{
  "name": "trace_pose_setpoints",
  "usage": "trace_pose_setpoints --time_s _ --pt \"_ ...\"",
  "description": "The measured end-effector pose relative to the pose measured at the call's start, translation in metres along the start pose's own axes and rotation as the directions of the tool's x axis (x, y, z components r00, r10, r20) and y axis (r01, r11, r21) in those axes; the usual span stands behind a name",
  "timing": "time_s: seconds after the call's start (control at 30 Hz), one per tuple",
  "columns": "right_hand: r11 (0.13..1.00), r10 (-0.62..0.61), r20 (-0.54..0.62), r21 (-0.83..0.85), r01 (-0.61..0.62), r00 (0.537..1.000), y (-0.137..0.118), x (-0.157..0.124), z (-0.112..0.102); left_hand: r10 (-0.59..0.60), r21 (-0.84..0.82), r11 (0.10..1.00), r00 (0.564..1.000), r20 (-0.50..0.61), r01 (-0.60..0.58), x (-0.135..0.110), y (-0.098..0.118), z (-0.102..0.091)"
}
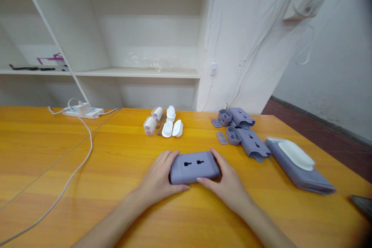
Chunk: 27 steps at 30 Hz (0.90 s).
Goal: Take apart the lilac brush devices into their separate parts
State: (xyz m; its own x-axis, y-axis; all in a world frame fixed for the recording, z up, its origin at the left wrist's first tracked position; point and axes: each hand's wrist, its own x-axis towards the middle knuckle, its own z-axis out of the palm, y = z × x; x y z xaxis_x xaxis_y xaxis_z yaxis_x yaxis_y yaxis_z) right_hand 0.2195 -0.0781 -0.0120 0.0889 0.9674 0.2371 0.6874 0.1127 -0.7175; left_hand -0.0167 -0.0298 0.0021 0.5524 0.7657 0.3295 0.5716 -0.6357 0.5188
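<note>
Between my two hands is a grey-purple plastic housing [194,169] with two dark keyhole slots in its upper face. My left hand [159,176] grips its left end, thumb along the near edge. Around the right end my right hand [228,180] is closed, its thumb on the near corner. The housing is at the tabletop; whether it rests on the wood I cannot tell. Beyond it lie white ribbed plastic pieces [167,129], a white oval piece [178,128], white rollers in clear covers [150,125] and metal springs [161,123].
At the right are similar slotted housings [253,144], small grey cups [233,135], flat grey plates [221,138] and a larger grey piece [302,174] with a white oval part [296,155] on top. A power strip [84,111] and white cable [90,143] lie left.
</note>
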Motion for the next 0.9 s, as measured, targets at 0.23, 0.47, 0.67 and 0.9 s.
trace_pose_setpoints --time_s 0.23,0.47,0.67,0.9 --pt "0.996 -0.045 -0.031 0.075 0.047 0.999 -0.002 0.000 -0.003 -0.004 -0.044 0.999 1.000 0.019 0.005 -0.002 0.002 -0.007" --pt "0.994 -0.035 -0.032 0.101 0.038 0.999 -0.008 -0.001 -0.007 -0.173 0.173 0.962 0.960 -0.220 0.213 0.057 -0.015 -0.012" --pt "0.995 -0.018 0.002 0.095 0.018 1.000 -0.009 -0.002 -0.007 -0.343 0.439 0.805 0.917 -0.203 0.399 0.112 -0.018 -0.008" --pt "0.994 -0.022 0.012 0.107 0.020 1.000 -0.010 -0.002 -0.007 -0.396 0.369 0.813 0.892 -0.216 0.450 0.123 -0.018 -0.003"
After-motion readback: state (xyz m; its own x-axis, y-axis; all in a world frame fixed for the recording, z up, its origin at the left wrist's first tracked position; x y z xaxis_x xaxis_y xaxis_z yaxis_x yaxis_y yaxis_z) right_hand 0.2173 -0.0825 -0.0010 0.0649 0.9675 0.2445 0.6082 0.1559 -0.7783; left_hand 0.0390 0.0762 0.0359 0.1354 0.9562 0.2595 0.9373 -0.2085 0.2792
